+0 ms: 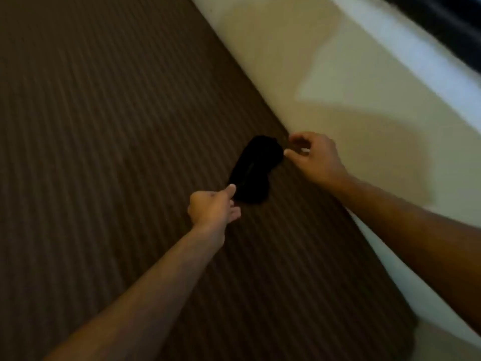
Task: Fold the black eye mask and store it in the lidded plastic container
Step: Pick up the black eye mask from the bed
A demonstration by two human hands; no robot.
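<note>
The eye mask (256, 169) lies on the striped mat (104, 152), between both hands, near the mat's right edge.

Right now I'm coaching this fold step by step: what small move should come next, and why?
Probably bring the left hand, pinching the near end of the black eye mask, up toward the right hand at the far end. The mask lies unfolded on the striped brown surface; no container is in view.

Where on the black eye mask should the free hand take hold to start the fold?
Probably the far end of the black eye mask, coming from the right. It lies flat and long; the left hand pinches the near end, and the right hand hovers beside the far one.
</note>
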